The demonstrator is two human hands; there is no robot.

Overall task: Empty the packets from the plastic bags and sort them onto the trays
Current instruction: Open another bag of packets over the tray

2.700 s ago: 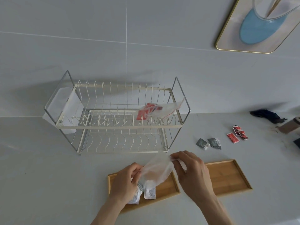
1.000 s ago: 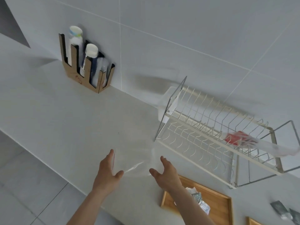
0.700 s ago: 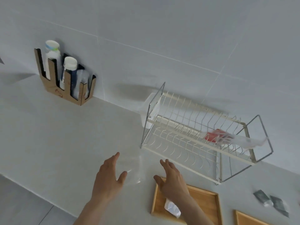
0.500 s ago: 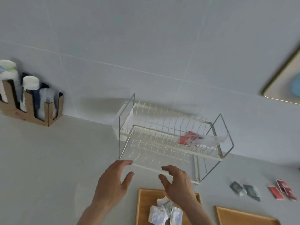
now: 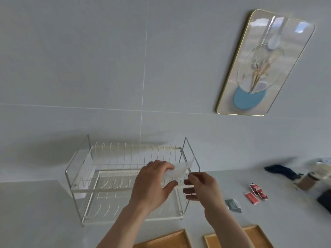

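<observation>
A clear plastic bag (image 5: 180, 170) lies on the upper tier of the white wire dish rack (image 5: 100, 178). My left hand (image 5: 154, 185) is closed over the bag's left end and hides its contents. My right hand (image 5: 200, 187) hovers at the rack's right end, fingers apart, just below the bag's free end. Only the far edges of the two wooden trays show at the bottom, the left tray (image 5: 170, 238) and the right tray (image 5: 259, 235). Loose red packets (image 5: 256, 193) and grey packets (image 5: 232, 204) lie on the counter to the right.
A dark cloth (image 5: 281, 173) and some blurred items (image 5: 318, 174) sit at the counter's far right. A gold-framed picture (image 5: 265, 63) hangs on the tiled wall. The rack stands against the wall, behind the trays.
The view swung from the counter's left side back to the rack. Both hands left the empty bag and rose to the rack's upper tier, where my left hand took hold of the bag there.
</observation>
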